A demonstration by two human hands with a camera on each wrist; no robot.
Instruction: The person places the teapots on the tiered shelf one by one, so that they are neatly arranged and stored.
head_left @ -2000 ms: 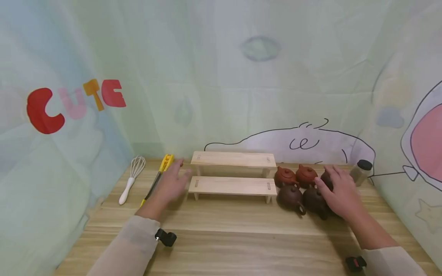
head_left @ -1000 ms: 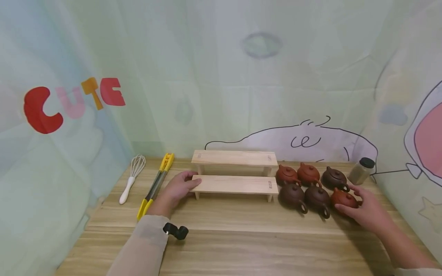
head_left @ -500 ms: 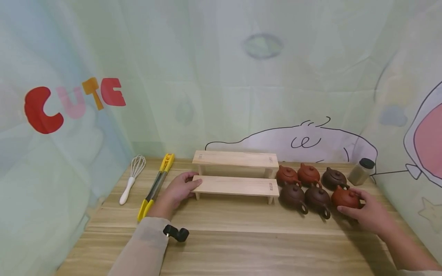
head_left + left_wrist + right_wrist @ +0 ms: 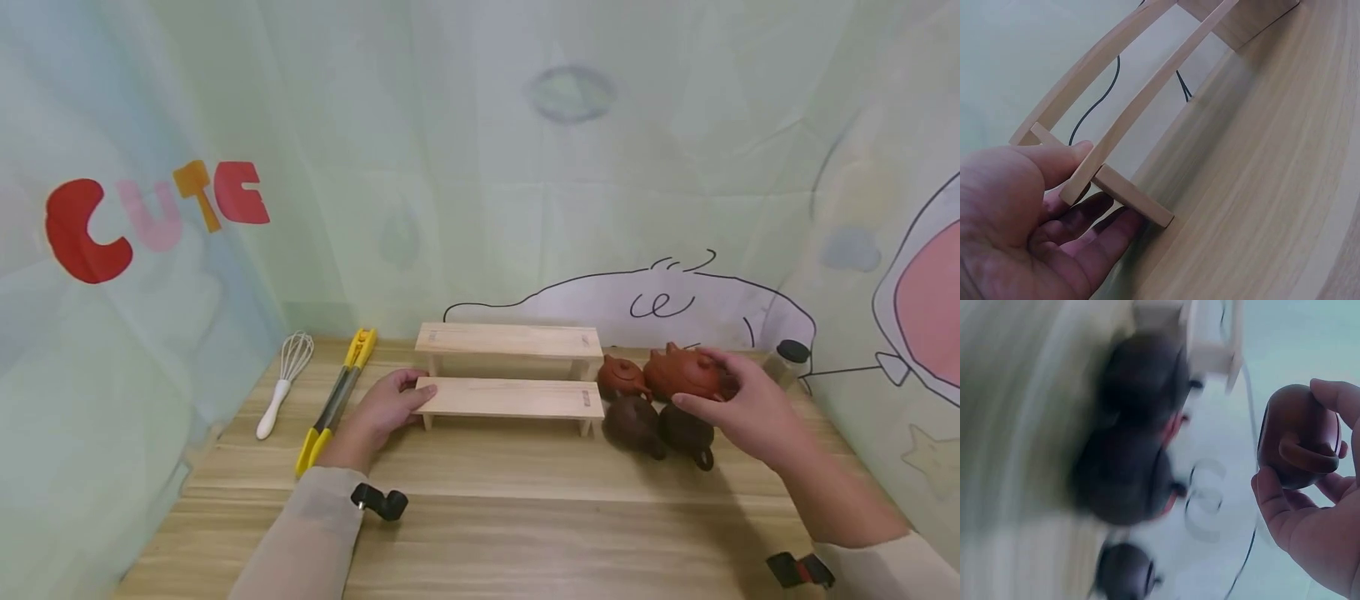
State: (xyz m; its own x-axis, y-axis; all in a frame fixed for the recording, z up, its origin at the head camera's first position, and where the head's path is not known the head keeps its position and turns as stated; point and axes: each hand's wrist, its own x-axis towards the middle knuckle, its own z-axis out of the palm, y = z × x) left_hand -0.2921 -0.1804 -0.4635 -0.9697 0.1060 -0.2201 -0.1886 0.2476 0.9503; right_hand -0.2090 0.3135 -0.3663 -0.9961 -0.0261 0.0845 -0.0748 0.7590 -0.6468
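Note:
My left hand (image 4: pixel 386 408) grips the left end of the front wooden stand (image 4: pixel 510 398), thumb on top and fingers beneath, as the left wrist view also shows. In my right hand (image 4: pixel 765 417) is a reddish-brown teapot (image 4: pixel 1291 434), held round its body and raised off the table. Below and left of it sit two dark brown teapots (image 4: pixel 632 423) and a red-brown teapot (image 4: pixel 619 377). Another dark teapot (image 4: pixel 1125 572) shows low in the right wrist view; in the head view the right hand covers its place. The right wrist view is partly blurred.
Behind the front stand is a second, taller wooden stand (image 4: pixel 508 339). A white-handled whisk (image 4: pixel 285 383) and yellow-and-black tongs (image 4: pixel 337 400) lie at the left. A black-lidded jar (image 4: pixel 791 358) stands at the back right, near the printed cloth wall.
My left hand reached the front stand and took hold of its end. My right hand gripped the front-right red-brown teapot, lifted it, and moved left over the other teapots.

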